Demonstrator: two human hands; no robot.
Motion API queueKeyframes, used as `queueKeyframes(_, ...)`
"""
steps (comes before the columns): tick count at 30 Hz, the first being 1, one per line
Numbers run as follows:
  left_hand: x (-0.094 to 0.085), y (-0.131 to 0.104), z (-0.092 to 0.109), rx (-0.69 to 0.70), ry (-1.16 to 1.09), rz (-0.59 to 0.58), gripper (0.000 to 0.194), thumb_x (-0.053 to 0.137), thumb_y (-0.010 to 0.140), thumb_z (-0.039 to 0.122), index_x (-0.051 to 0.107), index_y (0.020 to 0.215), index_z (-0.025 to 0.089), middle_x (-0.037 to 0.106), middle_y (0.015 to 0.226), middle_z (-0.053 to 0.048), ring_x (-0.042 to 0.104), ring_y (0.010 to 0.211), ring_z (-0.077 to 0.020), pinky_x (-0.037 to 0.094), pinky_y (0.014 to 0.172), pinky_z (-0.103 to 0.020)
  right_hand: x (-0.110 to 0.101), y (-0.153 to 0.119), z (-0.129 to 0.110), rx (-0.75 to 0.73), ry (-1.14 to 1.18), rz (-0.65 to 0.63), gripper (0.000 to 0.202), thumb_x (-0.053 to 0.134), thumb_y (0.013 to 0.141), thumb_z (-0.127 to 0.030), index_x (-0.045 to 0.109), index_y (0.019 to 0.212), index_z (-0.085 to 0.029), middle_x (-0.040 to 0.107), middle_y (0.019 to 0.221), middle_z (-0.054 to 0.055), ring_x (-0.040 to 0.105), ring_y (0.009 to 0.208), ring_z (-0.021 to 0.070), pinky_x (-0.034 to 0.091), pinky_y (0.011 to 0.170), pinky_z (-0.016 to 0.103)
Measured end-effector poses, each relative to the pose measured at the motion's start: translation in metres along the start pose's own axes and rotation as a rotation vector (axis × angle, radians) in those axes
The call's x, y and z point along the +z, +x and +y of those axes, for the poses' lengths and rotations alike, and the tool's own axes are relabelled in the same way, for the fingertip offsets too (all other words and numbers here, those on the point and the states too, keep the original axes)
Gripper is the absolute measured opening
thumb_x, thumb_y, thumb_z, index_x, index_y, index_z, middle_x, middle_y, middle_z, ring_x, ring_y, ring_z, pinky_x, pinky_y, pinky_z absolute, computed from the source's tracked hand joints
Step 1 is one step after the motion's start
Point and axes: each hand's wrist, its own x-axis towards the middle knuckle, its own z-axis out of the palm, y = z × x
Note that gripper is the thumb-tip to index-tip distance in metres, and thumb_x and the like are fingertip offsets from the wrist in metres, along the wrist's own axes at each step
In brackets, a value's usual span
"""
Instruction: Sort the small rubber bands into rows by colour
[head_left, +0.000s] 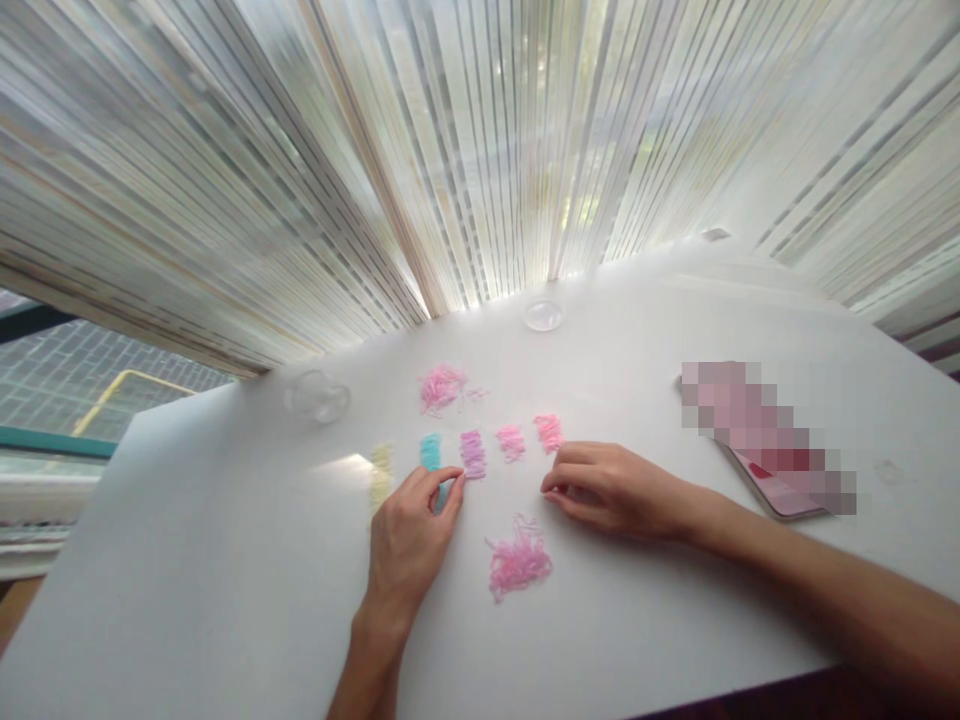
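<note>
Head | left hand [411, 528] pinched beside purple row [472, 455] | right hand [611, 488] fingertips together | clear dish [543, 328], contents unclear

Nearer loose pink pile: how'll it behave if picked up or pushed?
The nearer pink pile is probably floppy and prone to tangling: its thin strands curl and overlap. It's likely light, given how fine they look. Pushed, it would probably spread rather than roll, since nothing visible binds it.

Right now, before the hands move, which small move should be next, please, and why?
Perhaps the left hand should tidy the lower end of the purple row: its fingers are close beside that end, and the row's edges look uneven. The right hand is farther from it.
</note>
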Motion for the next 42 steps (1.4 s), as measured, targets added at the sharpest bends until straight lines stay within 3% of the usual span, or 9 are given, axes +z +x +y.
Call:
queueKeyframes(7,-0.013,-0.013,0.005,0.065,-0.041,0.019,0.023,0.055,0.096,0.031,0.075,0.102,0.021,0.051,0.065,0.004,0.049,0.055,-0.0114,0.037,0.057,-0.024,-0.001,0.000,-0.003,-0.003,0.019,-0.057,0.019,0.051,0.096,-0.019,0.070,0.098,-0.018,0.066,0.085,0.005,0.059,0.075,0.0156,0.046,0.070,0.027)
queueKeyframes(12,-0.020,-0.034,0.020,0.134,-0.170,-0.149,0.019,0.060,0.095,0.029,0.073,0.108,0.023,0.052,0.067,0.004,0.051,0.057,-0.0112,0.042,0.058,-0.023,0.006,-0.002,-0.006,-0.030,0.038,-0.082,0.017,0.054,0.091,-0.017,0.070,0.096,-0.018,0.066,0.086,0.006,0.060,0.076,0.0165,0.047,0.072,0.028)
queueKeyframes(17,-0.013,-0.044,0.033,0.128,-0.239,-0.270,0.019,0.061,0.094,0.025,0.072,0.110,0.026,0.055,0.073,0.003,0.057,0.062,-0.0122,0.044,0.059,-0.024,0.013,-0.003,-0.012,-0.069,0.077,-0.093,0.014,0.057,0.090,-0.020,0.070,0.094,-0.017,0.066,0.086,0.007,0.060,0.078,0.0179,0.047,0.073,0.029)
queueKeyframes(23,-0.006,-0.040,0.035,0.074,-0.280,-0.317,0.015,0.061,0.092,0.019,0.073,0.098,0.025,0.058,0.077,0.002,0.060,0.068,-0.0131,0.045,0.063,-0.024,0.021,-0.005,-0.016,-0.085,0.112,-0.113,0.017,0.063,0.088,-0.024,0.070,0.103,-0.017,0.068,0.092,0.008,0.061,0.081,0.0187,0.048,0.074,0.030)
queueKeyframes(28,-0.008,-0.042,0.034,0.079,-0.279,-0.297,0.012,0.061,0.092,0.019,0.072,0.092,0.024,0.057,0.075,0.002,0.059,0.067,-0.0131,0.044,0.063,-0.024,0.021,-0.004,-0.017,-0.070,0.147,-0.148,0.014,0.059,0.090,-0.020,0.072,0.095,-0.017,0.067,0.086,0.007,0.060,0.079,0.0178,0.048,0.075,0.030)
queueKeyframes(34,-0.010,-0.045,0.035,0.083,-0.360,-0.236,0.013,0.060,0.095,0.022,0.070,0.103,0.024,0.060,0.080,0.001,0.056,0.065,-0.0116,0.044,0.057,-0.021,0.011,-0.001,-0.018,0.057,0.357,-0.096,0.014,0.059,0.088,-0.018,0.072,0.091,-0.015,0.068,0.082,0.005,0.060,0.072,0.0135,0.047,0.068,0.024)
queueKeyframes(39,-0.009,-0.047,0.040,0.099,-0.454,-0.223,0.021,0.066,0.093,0.025,0.067,0.114,0.026,0.066,0.098,-0.001,0.056,0.065,-0.0101,0.047,0.058,-0.021,0.006,0.002,-0.021,0.232,0.533,-0.012,0.012,0.066,0.085,-0.024,0.073,0.087,-0.014,0.067,0.072,0.001,0.056,0.063,0.0107,0.045,0.060,0.021)
queueKeyframes(42,-0.006,-0.048,0.045,0.103,-0.488,-0.184,0.020,0.069,0.092,0.023,0.067,0.112,0.026,0.069,0.097,-0.001,0.058,0.066,-0.0105,0.048,0.059,-0.021,0.005,0.003,-0.023,0.327,0.598,-0.021,0.016,0.068,0.085,-0.029,0.073,0.087,-0.014,0.064,0.069,0.000,0.053,0.060,0.0101,0.041,0.056,0.021)
